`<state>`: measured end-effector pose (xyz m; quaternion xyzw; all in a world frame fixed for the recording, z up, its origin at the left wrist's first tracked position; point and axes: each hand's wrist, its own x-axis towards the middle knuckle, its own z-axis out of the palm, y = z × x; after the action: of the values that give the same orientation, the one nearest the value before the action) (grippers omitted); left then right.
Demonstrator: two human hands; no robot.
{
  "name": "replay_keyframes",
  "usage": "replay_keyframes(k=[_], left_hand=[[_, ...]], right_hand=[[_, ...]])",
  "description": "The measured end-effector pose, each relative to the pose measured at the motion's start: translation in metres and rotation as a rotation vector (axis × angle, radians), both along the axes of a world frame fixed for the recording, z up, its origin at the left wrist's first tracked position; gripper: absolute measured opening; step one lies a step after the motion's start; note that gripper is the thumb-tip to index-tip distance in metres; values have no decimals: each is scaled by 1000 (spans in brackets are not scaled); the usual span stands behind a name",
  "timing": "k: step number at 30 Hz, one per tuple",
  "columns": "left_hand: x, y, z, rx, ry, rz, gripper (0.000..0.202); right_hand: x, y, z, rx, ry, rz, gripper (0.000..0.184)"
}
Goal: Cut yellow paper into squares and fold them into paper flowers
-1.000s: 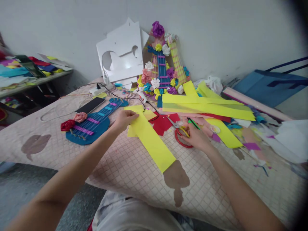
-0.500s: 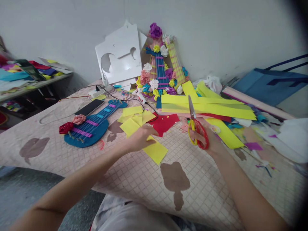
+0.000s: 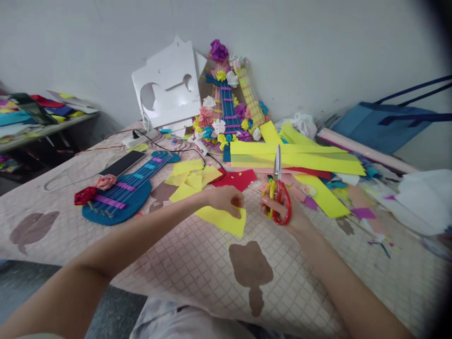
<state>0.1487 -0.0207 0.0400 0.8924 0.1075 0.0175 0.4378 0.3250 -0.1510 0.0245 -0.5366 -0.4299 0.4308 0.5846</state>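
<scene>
My left hand has its thumb and fingers pinched on the right part of a yellow paper square, which lies low over the tablecloth. My right hand holds scissors by their red and yellow handles, blades pointing up and away from me, almost closed. A small gap separates the scissors from the yellow square. More yellow pieces lie overlapping just beyond my left wrist. Behind my left hand is a red sheet.
A blue paper guitar with rosettes lies left, beside a black phone. Behind stand flower-covered guitars and a white cutout board. A glue gun trails a cord. Long yellow strips and scraps lie right.
My left hand has moved right along the yellow square and closed on its right part, raising it slightly. The scissors have come closer to the left hand, blades turned more upright.
</scene>
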Motion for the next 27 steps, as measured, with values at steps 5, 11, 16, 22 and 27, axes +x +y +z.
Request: replay_keyframes(k=[5, 11, 16, 22, 27], left_hand=[[10, 8, -8, -125, -110, 385, 29], [18, 11, -12, -157, -126, 350, 29], [26, 11, -8, -124, -131, 298, 34], [34, 13, -4, -110, -135, 304, 34], [37, 15, 1, -124, -122, 199, 30]], right_hand=[[-12, 5, -5, -21, 15, -76, 43], [-19, 8, -19, -62, -17, -117, 45], [-20, 7, -21, -62, -25, -102, 44], [-20, 7, -17, -52, -44, -126, 40], [-20, 7, -16, -60, -45, -132, 39]])
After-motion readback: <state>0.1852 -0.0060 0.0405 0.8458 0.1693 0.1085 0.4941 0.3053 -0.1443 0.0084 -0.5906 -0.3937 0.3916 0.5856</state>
